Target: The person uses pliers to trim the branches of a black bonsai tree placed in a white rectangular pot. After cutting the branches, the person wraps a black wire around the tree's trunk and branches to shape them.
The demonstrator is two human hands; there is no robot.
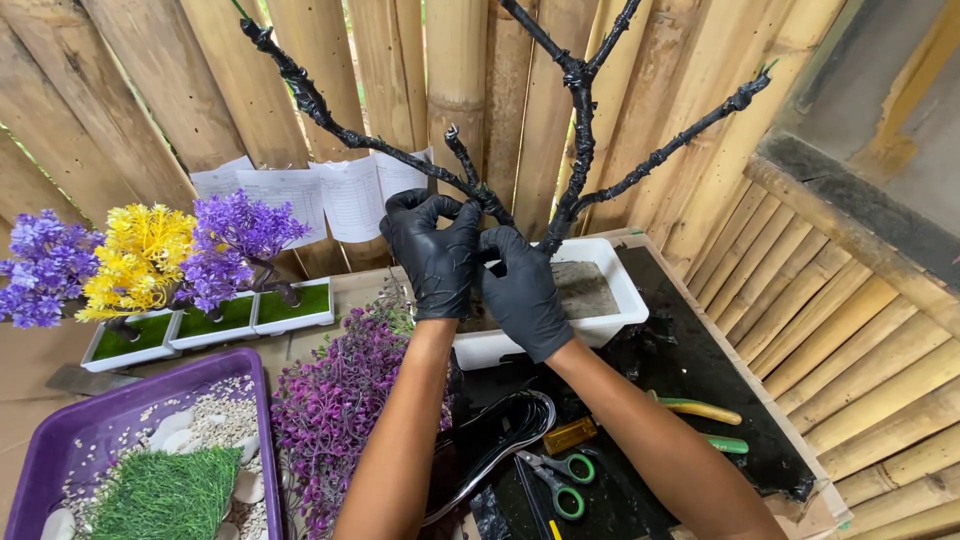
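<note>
Two gloved hands: both in black gloves, close together at the base of the black-wrapped tree frame [575, 130]
Left hand [432, 255]: fingers curled round the low left branch [330, 125] where it forks from the trunk; holding it
Right hand [520, 290]: laid just beside the left, fingers bent down over the trunk's foot; whether it pinches tape or wire there I cannot tell
Tree frame: stands upright in the white rectangular planter [610, 310], near its left half; branches spread up against the bamboo wall
To do it well, by my judgement: keep the trunk steadied with one hand while the other presses at the fork; work low, so the long branches do not lever the base loose
Nearby: green-handled scissors [560, 480] and a coil of black wire [500, 440] in front of the planter; purple foliage bunch [335, 400] to the left
</note>
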